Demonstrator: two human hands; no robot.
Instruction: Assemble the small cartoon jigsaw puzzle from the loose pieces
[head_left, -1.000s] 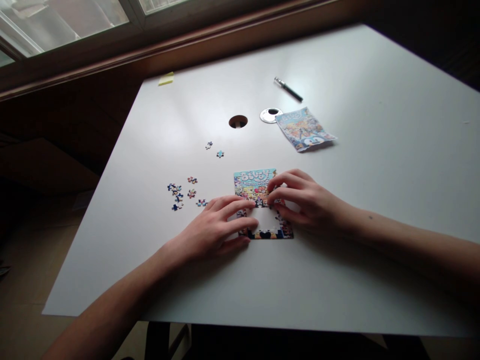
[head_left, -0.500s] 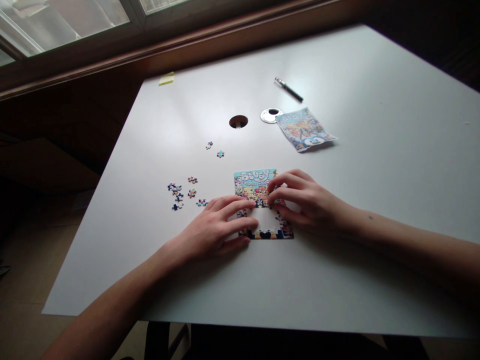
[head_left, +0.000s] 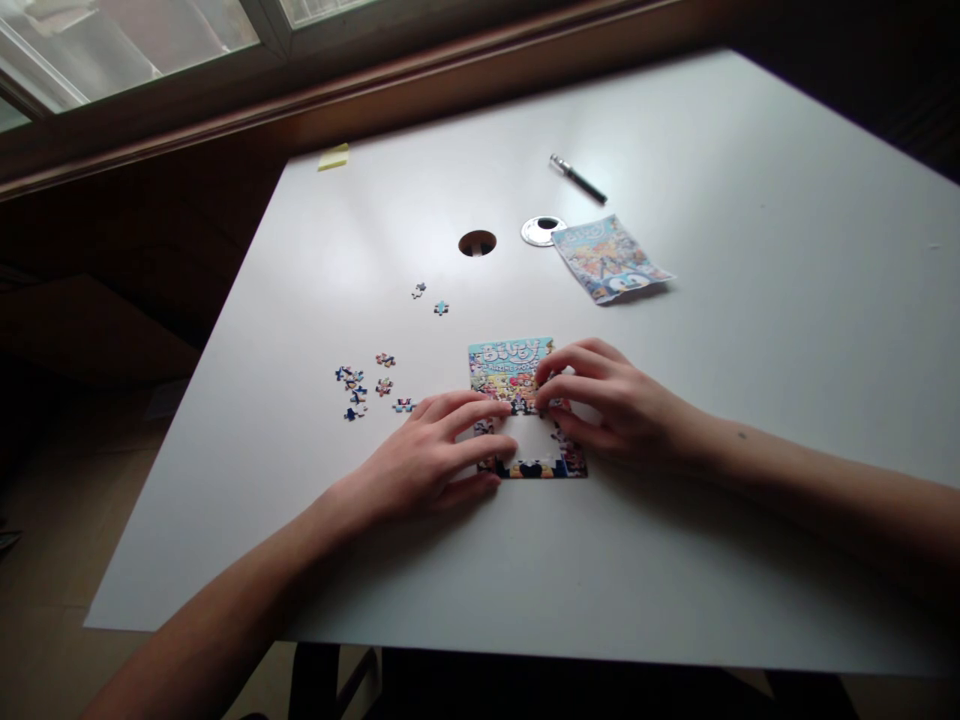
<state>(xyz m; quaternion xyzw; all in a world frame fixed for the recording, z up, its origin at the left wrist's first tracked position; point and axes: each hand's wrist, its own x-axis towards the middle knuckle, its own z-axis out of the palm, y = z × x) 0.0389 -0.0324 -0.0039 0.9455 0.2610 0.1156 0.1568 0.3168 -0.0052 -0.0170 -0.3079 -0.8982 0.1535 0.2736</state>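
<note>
A small jigsaw puzzle with a picture in many colours lies on the white table, partly assembled. Its upper part and border are filled, and a bare white gap shows in the lower middle. My left hand rests over the puzzle's left edge, fingers spread and tips touching it. On the right side, my right hand has its fingers curled, with thumb and fingertips close together on the pieces. Whatever lies between those fingertips is hidden. Loose puzzle pieces lie left of my left hand, and one piece is close to its knuckles.
Two more pieces, one of them a blue piece, lie farther back. A creased picture sheet overlaps a round metal cover. Beside that are a cable hole and a black pen. A yellow sticky note marks the far left corner.
</note>
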